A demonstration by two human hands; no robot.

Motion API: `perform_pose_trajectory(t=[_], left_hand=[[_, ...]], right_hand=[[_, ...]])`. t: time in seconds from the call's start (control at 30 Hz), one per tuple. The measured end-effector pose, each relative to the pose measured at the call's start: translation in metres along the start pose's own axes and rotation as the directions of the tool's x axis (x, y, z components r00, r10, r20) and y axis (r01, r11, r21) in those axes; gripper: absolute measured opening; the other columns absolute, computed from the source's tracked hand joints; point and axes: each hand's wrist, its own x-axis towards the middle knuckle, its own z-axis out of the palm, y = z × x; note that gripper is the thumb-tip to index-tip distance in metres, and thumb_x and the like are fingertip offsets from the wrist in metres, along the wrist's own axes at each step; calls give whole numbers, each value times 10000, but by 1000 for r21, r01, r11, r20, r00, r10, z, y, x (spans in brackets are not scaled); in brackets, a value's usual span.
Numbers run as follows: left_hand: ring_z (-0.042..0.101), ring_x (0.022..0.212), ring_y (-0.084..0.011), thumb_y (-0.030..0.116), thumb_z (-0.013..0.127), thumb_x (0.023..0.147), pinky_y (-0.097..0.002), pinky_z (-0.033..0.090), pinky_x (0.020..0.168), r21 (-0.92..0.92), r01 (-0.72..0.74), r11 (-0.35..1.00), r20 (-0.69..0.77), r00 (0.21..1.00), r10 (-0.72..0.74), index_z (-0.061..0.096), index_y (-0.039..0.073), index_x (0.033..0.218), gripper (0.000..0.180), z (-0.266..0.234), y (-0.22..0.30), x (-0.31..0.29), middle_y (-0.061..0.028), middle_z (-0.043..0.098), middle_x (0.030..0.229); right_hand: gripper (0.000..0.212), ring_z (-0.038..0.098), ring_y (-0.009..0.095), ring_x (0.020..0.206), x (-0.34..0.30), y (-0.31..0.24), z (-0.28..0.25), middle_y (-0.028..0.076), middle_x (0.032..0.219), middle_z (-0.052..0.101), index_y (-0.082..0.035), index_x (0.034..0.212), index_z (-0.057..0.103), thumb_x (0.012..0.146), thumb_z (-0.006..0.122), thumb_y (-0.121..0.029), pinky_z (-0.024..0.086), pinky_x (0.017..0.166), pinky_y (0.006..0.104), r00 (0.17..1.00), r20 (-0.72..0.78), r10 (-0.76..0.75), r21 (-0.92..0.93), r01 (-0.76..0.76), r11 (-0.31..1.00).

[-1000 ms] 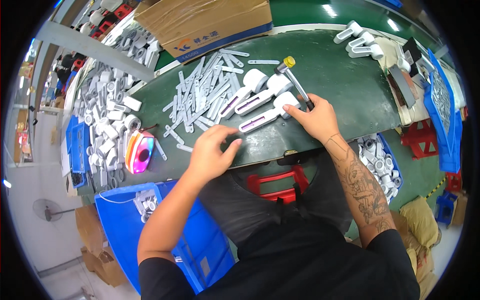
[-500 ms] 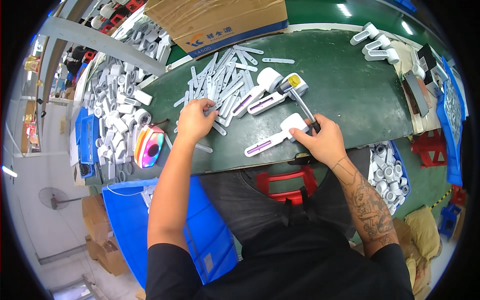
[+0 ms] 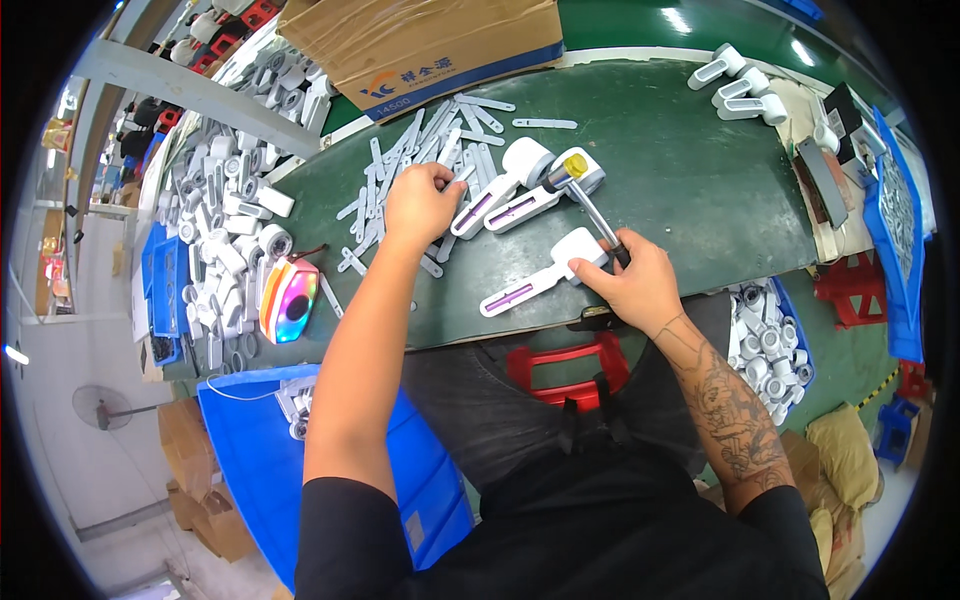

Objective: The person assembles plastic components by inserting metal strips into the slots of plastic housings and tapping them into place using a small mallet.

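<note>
My left hand (image 3: 424,203) is over the pile of flat grey plastic strips (image 3: 400,160), its thumb and fingers pinched on what looks like one light grey strip (image 3: 450,148); the fingertips are partly hidden. My right hand (image 3: 638,280) grips the dark handle of a small hammer (image 3: 592,210) with a yellow-tipped head. Its thumb lies against a white plastic part with a round head (image 3: 575,250), whose flat handle has a purple-lined slot. Two similar white parts, one left (image 3: 490,205) and one right (image 3: 525,210), lie beyond it, with the hammer head over the right one.
Heaped white parts (image 3: 225,220) fill the left side, beside a glowing multicoloured speaker-like device (image 3: 288,305). A cardboard box (image 3: 450,50) stands at the back. More white parts (image 3: 740,85) lie far right. A blue bin of parts (image 3: 770,345) and a red stool (image 3: 855,290) are below right.
My left hand has moved farther out and slightly right over the strips. My right hand keeps its grip on the hammer. The whole view has shifted slightly.
</note>
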Motion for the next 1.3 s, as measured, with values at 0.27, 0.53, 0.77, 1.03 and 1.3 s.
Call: perform_pose_trajectory(t=[0.27, 0.53, 0.77, 1.03, 1.3], left_hand=[[738, 743, -179, 260, 779, 978, -324, 523, 625, -431, 136, 892, 122, 988, -92, 755, 24, 1028, 243, -35, -20, -5, -69, 773, 866], [613, 674, -72, 306, 710, 1060, -243, 466, 620, -718, 250, 649, 17, 939, -342, 718, 52, 984, 266, -32, -31, -46, -39, 748, 871], [672, 783, -115, 229, 800, 949, -296, 546, 739, -423, 19, 906, -205, 972, -116, 780, 17, 1026, 227, -7, -22, -18, -40, 764, 880], [749, 853, -238, 226, 797, 907, -367, 574, 807, -266, -161, 951, -57, 987, 151, 821, 69, 994, 181, 21, 52, 63, -116, 787, 907], [759, 1005, -350, 298, 776, 940, -453, 599, 896, 130, -303, 944, 76, 952, 296, 818, 170, 1158, 257, 62, 128, 128, -187, 786, 1064]], right_hand=[[600, 545, 171, 581, 1, 3, 3, 48, 662, 570, -4, 941, 692, 772, 899, -541, 458, 568, 348, 999, -5, -36, 42, 37, 998], [601, 608, 242, 590, 1, 5, 2, 99, 677, 624, -18, 865, 646, 780, 883, -563, 497, 591, 398, 999, 0, -54, 35, 54, 998], [596, 550, 188, 592, 2, 12, 3, 57, 674, 572, -22, 915, 656, 782, 894, -552, 458, 574, 363, 998, -5, -59, 58, 59, 997], [593, 579, 179, 592, 3, 19, 4, 59, 680, 585, -29, 956, 657, 786, 898, -543, 481, 578, 348, 997, -3, -73, 91, 73, 993], [618, 675, 243, 615, 3, 17, 1, 98, 697, 657, -42, 964, 652, 780, 879, -587, 544, 618, 375, 997, 58, -58, 116, 51, 992]])
